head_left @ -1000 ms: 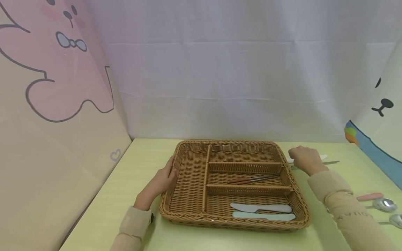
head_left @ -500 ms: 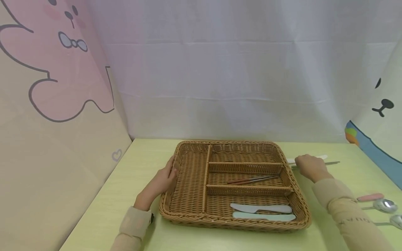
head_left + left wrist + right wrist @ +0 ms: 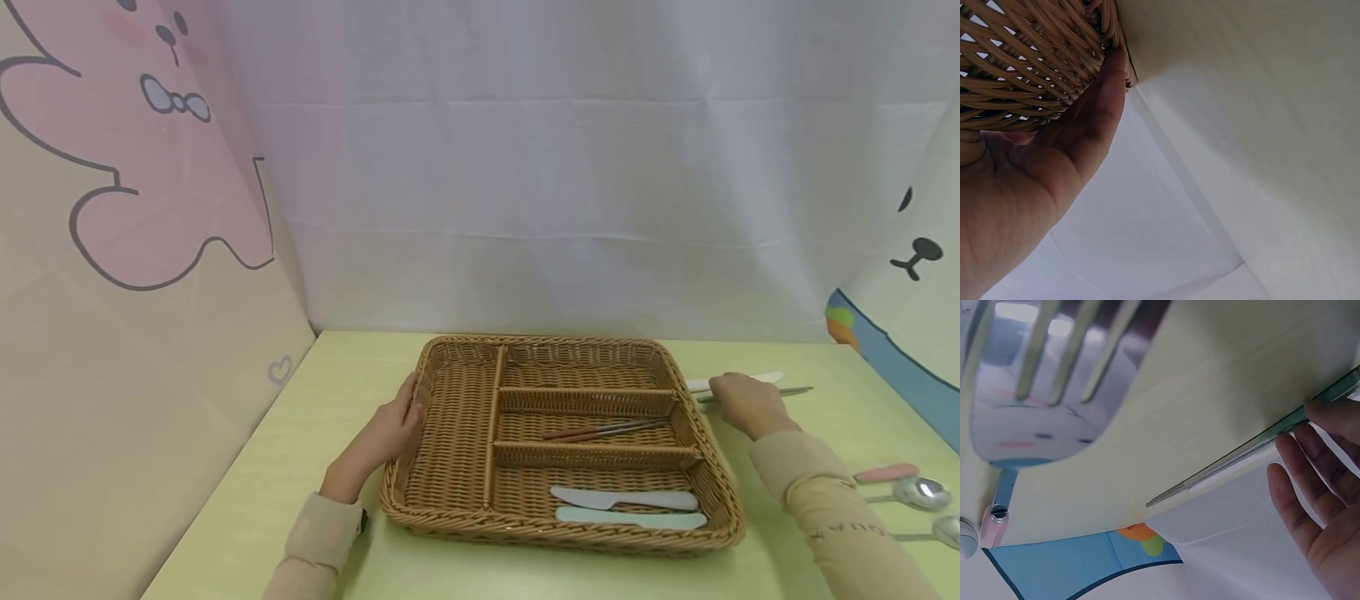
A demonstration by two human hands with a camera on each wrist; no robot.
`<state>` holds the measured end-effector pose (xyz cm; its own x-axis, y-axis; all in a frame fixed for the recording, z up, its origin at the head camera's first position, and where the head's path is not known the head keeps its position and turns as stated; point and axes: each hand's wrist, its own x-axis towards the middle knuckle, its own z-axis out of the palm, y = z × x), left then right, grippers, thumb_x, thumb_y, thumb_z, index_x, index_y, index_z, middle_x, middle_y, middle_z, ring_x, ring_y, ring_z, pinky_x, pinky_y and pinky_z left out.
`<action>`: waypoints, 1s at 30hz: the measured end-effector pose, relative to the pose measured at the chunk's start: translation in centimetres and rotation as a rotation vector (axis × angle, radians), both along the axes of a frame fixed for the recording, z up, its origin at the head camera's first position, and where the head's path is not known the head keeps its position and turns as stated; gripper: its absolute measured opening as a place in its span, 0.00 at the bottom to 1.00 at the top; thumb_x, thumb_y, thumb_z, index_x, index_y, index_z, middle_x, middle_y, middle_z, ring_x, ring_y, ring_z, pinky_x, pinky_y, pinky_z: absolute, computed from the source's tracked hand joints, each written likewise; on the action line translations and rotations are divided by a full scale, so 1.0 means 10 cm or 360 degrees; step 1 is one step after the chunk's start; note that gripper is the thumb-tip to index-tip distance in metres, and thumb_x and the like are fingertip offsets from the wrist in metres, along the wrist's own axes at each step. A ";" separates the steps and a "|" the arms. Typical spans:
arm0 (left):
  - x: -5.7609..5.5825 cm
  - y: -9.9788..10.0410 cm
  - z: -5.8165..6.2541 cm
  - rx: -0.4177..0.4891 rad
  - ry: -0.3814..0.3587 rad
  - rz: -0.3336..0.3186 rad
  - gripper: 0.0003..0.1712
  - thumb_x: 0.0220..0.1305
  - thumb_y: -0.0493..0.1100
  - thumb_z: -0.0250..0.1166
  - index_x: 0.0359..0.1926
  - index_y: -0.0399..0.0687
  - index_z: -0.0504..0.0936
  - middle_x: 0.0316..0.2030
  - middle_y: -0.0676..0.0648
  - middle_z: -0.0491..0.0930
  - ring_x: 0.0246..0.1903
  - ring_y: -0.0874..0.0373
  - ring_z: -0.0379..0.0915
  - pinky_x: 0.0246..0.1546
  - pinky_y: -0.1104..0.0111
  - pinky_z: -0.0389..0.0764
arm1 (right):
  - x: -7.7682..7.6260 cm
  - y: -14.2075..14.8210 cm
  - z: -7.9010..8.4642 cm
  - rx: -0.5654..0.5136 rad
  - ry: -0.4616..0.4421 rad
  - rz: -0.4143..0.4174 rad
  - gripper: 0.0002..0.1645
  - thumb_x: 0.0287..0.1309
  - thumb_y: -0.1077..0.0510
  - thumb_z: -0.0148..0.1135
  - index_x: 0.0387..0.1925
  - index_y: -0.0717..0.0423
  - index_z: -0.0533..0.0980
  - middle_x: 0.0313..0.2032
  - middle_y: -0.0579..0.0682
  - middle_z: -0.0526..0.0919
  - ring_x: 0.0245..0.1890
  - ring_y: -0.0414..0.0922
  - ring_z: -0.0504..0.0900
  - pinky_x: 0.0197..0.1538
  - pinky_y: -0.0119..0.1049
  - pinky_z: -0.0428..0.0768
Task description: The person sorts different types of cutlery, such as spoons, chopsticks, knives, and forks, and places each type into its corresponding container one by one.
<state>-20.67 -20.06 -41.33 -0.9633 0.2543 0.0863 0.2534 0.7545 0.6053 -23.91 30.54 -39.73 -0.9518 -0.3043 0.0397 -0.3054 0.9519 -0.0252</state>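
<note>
The left hand (image 3: 386, 425) grips the left side of a brown wicker cutlery basket (image 3: 487, 479); in the left wrist view its fingers (image 3: 1100, 115) lie along the woven outside wall. To the basket's right, the right hand (image 3: 746, 406) pinches green-ended metal chopsticks (image 3: 1235, 453) between thumb and fingertips, at the table surface. Their metal tips point right. A white knife (image 3: 768, 377) lies just behind them, partly hidden by the hand. Inside the basket, brown-handled chopsticks (image 3: 600, 430) occupy the middle right compartment. A grey-white knife (image 3: 626, 498) and a mint knife (image 3: 630, 518) share the front one.
Two spoons (image 3: 922, 492) lie at the right edge of the table, beside a pink handle (image 3: 887, 473). Close to the right wrist camera is a fork (image 3: 1041, 419). A white curtain (image 3: 525, 208) hangs behind the yellow-green table (image 3: 277, 408).
The right hand has shifted slightly right and lowered onto the chopsticks beside the basket. The left hand and basket have stayed in place.
</note>
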 end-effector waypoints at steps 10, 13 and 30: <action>-0.01 0.00 -0.02 0.0004 -0.0005 0.0003 0.34 0.72 0.41 0.42 0.70 0.35 0.39 0.59 0.26 0.64 0.40 0.45 0.79 0.31 0.64 0.79 | 0.00 0.04 -0.05 0.0021 0.0019 0.0008 0.08 0.48 0.73 0.56 0.22 0.59 0.71 0.22 0.51 0.74 0.21 0.45 0.71 0.21 0.39 0.68; -0.02 -0.01 -0.02 0.0004 -0.0004 -0.0001 0.33 0.72 0.41 0.42 0.70 0.34 0.39 0.58 0.26 0.65 0.38 0.47 0.79 0.29 0.65 0.78 | 0.00 0.04 -0.06 0.0011 0.0040 0.0017 0.11 0.48 0.73 0.56 0.20 0.57 0.70 0.21 0.50 0.74 0.21 0.44 0.70 0.21 0.38 0.66; -0.01 -0.01 0.01 0.0023 -0.0032 0.0002 0.34 0.72 0.41 0.43 0.70 0.35 0.38 0.57 0.25 0.66 0.27 0.53 0.78 0.24 0.67 0.76 | 0.00 0.02 -0.07 0.0051 0.0121 0.0108 0.11 0.49 0.72 0.57 0.20 0.57 0.70 0.20 0.50 0.74 0.19 0.43 0.70 0.20 0.38 0.68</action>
